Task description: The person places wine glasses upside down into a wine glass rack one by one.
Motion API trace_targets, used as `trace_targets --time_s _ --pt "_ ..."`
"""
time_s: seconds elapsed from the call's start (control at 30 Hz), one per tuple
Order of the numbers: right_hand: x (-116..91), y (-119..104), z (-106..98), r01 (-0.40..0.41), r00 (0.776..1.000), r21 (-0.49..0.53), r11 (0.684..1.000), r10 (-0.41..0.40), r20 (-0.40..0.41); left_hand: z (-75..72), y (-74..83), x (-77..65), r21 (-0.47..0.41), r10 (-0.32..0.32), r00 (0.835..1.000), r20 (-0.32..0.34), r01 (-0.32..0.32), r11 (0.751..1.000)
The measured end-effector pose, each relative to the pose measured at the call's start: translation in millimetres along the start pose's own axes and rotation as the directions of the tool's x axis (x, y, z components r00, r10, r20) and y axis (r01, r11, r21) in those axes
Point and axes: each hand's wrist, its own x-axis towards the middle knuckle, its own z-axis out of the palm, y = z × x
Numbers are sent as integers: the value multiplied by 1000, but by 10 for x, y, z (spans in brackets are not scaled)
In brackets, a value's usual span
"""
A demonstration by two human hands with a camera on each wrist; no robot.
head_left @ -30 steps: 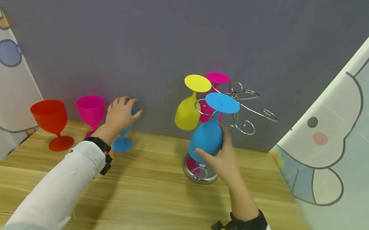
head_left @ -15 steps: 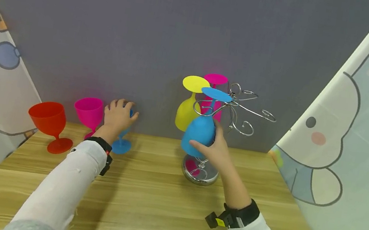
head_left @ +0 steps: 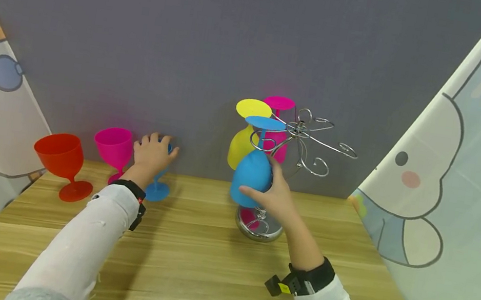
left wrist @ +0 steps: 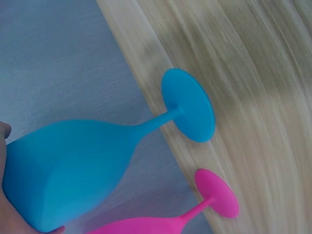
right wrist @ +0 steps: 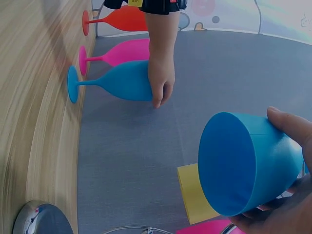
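My right hand (head_left: pixel 277 197) grips the bowl of an upside-down blue wine goblet (head_left: pixel 249 177), thumb on the near side. The goblet's stem lines up with a curled arm of the chrome glass rack (head_left: pixel 316 141), its foot above the wire. In the right wrist view the bowl's open mouth faces the camera. My left hand (head_left: pixel 152 157) lies over the rim of a second blue goblet (left wrist: pixel 73 165), which stands upright on the table; fingertips hold its rim at the sides. A yellow goblet (head_left: pixel 240 150) and a pink goblet (head_left: pixel 280 103) hang inverted on the rack, partly hidden.
An upright pink goblet (head_left: pixel 114 146) and a red goblet (head_left: pixel 61 157) stand left of my left hand. The rack's round chrome base (head_left: pixel 258 231) rests on the wooden table (head_left: pixel 190 267). A grey wall (head_left: pixel 208 52) rises behind, with cartoon-printed panels at both sides.
My right hand has moved left with the inverted blue goblet, bringing its stem from beside the rack's wire curl to within it. The left hand stays over the other blue goblet.
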Motion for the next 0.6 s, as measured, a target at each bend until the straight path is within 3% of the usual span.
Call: trace_targets --time_s 0.27,0.6 --pt "-22 19 10 78 997 -44 996 -78 -4 26 -15 -10 38 11 1000 -29 -10 999" --pt "-33 8 2 77 997 -55 996 -77 0 27 -10 -24 26 17 998 -60 -16 1000"
